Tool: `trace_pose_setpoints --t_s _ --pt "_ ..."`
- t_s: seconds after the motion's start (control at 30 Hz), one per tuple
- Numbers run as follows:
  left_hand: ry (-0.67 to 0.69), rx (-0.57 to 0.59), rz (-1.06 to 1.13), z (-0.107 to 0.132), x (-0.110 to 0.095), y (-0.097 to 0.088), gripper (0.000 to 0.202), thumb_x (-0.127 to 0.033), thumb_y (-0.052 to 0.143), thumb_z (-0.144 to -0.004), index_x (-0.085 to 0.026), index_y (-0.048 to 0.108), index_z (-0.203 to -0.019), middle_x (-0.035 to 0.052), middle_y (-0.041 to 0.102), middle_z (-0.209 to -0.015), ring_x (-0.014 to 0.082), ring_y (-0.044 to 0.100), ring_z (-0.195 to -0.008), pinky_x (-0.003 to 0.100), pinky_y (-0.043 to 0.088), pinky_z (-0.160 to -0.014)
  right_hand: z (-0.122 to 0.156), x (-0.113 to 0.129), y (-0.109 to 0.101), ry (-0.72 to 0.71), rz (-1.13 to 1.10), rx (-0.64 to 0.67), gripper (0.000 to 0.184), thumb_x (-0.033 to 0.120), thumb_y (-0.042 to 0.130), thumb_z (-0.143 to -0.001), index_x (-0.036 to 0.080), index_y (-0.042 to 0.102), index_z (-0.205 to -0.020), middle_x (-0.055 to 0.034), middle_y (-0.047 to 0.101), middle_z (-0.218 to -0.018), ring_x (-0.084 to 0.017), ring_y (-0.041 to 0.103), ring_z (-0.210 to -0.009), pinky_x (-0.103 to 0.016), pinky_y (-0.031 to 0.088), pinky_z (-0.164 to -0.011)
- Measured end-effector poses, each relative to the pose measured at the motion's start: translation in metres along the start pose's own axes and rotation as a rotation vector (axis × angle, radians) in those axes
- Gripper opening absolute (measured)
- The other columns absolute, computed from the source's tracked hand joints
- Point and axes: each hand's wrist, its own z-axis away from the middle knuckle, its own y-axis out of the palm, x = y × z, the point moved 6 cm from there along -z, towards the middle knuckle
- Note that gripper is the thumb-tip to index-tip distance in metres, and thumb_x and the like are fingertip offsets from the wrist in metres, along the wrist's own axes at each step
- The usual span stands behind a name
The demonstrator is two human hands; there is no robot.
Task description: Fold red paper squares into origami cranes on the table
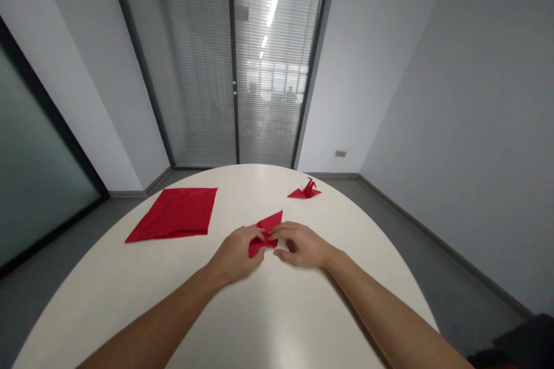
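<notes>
A small piece of folded red paper (270,222) lies on the white table between my two hands, one pointed corner aimed away from me. My left hand (239,253) grips its left side, with the thumb at the near edge and the fingers on top. On the other side, my right hand (303,245) presses its fingertips on the paper's upper face, the thumb curled just below the near right edge. The fingers cover part of the folds, so their exact shape is hidden.
A finished red paper crane (306,190) stands at the back right of the round white table (268,305). A flat stack of red paper (175,213) lies at the left. Beyond the table are a glass partition with blinds (199,69) and grey walls.
</notes>
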Motion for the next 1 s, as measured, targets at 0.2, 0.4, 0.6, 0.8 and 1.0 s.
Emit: trace_pose_setpoints --t_s 0.2,0.4,0.6,0.8,1.0 --pt "0.005 -0.04 0.009 -0.001 -0.005 -0.009 0.025 -0.022 0.06 -0.084 -0.021 0.065 -0.109 0.0079 0.072 -0.113 0.0248 0.067 -0.104 0.041 0.051 -0.097 -0.003 0.0 -0.007 -0.01 0.022 -0.088 0.025 0.019 0.051 -0.096 0.023 0.068 -0.114 -0.0061 0.073 -0.112 -0.021 0.066 -0.103 -0.037 0.047 -0.096" --pt "0.015 -0.174 0.03 0.0 -0.011 -0.021 0.034 -0.03 0.062 -0.086 -0.021 0.059 -0.119 0.0082 0.07 -0.116 0.024 0.067 -0.104 0.037 0.052 -0.094 0.0 -0.008 -0.022 0.183 -0.095 -0.302 0.024 0.029 0.048 -0.1 0.022 0.067 -0.113 -0.0069 0.073 -0.104 -0.02 0.066 -0.094 -0.033 0.05 -0.085" --pt "-0.244 -0.321 0.234 0.0 0.01 -0.02 0.024 -0.037 0.057 -0.091 -0.019 0.059 -0.107 0.0068 0.073 -0.093 0.0221 0.071 -0.083 0.033 0.055 -0.078 0.002 -0.017 -0.027 0.389 -0.307 -0.461 0.027 0.037 0.054 -0.096 0.02 0.069 -0.111 -0.0054 0.072 -0.092 -0.018 0.063 -0.077 -0.03 0.05 -0.069" --pt "-0.279 -0.361 0.412 -0.003 0.02 -0.018 0.023 -0.034 0.056 -0.092 -0.019 0.058 -0.11 0.006 0.072 -0.1 0.0208 0.07 -0.091 0.031 0.054 -0.081 0.0 -0.032 -0.018 0.478 -0.609 -0.457 0.036 0.048 0.061 -0.089 0.017 0.069 -0.106 -0.0047 0.07 -0.089 -0.018 0.062 -0.077 -0.029 0.049 -0.069" --pt "-0.359 -0.223 0.217 -0.004 0.029 -0.007 0.018 -0.028 0.055 -0.09 -0.021 0.062 -0.105 0.0049 0.074 -0.093 0.0219 0.07 -0.084 0.032 0.053 -0.079 0.006 -0.049 0.002 0.564 -0.556 -0.308 0.028 0.042 0.061 -0.089 0.016 0.067 -0.098 -0.0007 0.066 -0.069 -0.015 0.057 -0.06 -0.026 0.042 -0.057"
